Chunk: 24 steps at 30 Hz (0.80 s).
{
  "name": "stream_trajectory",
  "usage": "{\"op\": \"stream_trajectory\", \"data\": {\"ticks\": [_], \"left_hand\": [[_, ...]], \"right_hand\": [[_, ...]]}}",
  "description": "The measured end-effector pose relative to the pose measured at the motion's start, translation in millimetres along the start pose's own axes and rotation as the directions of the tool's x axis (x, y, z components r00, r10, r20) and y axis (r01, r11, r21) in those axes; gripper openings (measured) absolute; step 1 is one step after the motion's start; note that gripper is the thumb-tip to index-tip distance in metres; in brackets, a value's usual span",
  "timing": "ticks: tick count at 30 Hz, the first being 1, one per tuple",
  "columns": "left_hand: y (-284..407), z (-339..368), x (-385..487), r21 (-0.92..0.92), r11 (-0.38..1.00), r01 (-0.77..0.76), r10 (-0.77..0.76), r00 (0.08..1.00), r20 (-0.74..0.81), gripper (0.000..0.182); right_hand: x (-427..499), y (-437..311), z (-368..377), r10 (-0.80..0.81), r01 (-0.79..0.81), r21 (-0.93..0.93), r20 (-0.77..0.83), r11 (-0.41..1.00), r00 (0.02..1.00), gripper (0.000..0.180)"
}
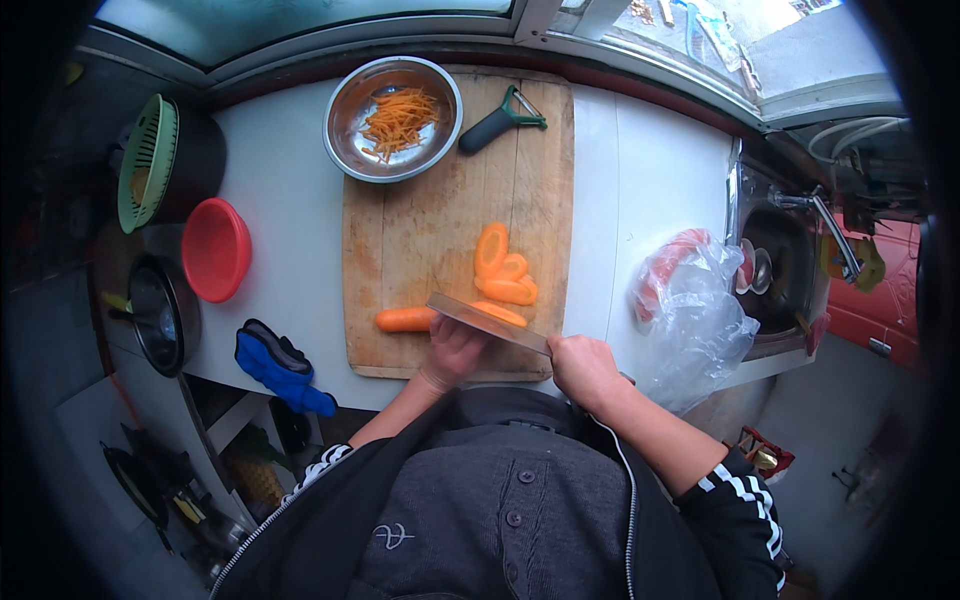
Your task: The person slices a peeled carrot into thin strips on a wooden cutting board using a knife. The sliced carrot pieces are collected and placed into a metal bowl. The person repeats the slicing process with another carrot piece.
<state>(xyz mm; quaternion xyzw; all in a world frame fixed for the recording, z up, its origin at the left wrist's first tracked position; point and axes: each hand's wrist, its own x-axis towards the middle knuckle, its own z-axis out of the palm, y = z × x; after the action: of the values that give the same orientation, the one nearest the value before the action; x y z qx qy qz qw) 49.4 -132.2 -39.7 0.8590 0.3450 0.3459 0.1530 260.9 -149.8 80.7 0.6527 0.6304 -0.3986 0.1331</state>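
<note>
My right hand [589, 371] grips the handle of a broad-bladed kitchen knife [487, 322]. The blade slants over a peeled carrot [403, 320] lying crosswise near the front of the wooden cutting board [427, 240]. On the near side of the blade, my left hand [455, 352] holds the carrot, its fingertips partly hidden. One cut carrot slice [501, 313] lies just beyond the blade. Several oval carrot slices [502, 277] overlap farther up the board. At the back stands a metal bowl [337, 142] with shredded carrot [397, 120]; beside it rests a Y-shaped peeler [499, 124] with a dark handle.
A red plastic basin [216, 250], a dark bowl [161, 322], a green colander [150, 165] and a blue cloth item [277, 367] are at the left. To the right, a clear plastic bag [690, 322] sits before a sink [776, 247] with a faucet [832, 225]. Windows run behind.
</note>
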Motion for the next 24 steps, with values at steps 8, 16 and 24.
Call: {"op": "stream_trajectory", "data": {"ticks": [8, 16, 24], "left_hand": [[1.5, -2.0, 3.0, -0.015, 1.0, 0.007, -0.008, 1.0, -0.018, 0.027], [0.0, -4.0, 5.7, 0.004, 1.0, -0.019, 0.019, 0.999, -0.045, 0.028], [1.6, -1.6, 3.9, -0.004, 1.0, 0.015, -0.015, 0.997, -0.069, 0.028]], "right_hand": [[22.4, -9.9, 6.0, -0.07, 0.069, -0.022, -0.049, 0.997, 0.996, 0.012], [37.4, -4.1, 21.1, -0.095, 0.083, -0.08, -0.169, 0.993, 0.981, 0.009], [-31.3, 9.5, 1.3, -0.043, 0.038, -0.05, -0.1, 0.998, 0.994, 0.012]]}}
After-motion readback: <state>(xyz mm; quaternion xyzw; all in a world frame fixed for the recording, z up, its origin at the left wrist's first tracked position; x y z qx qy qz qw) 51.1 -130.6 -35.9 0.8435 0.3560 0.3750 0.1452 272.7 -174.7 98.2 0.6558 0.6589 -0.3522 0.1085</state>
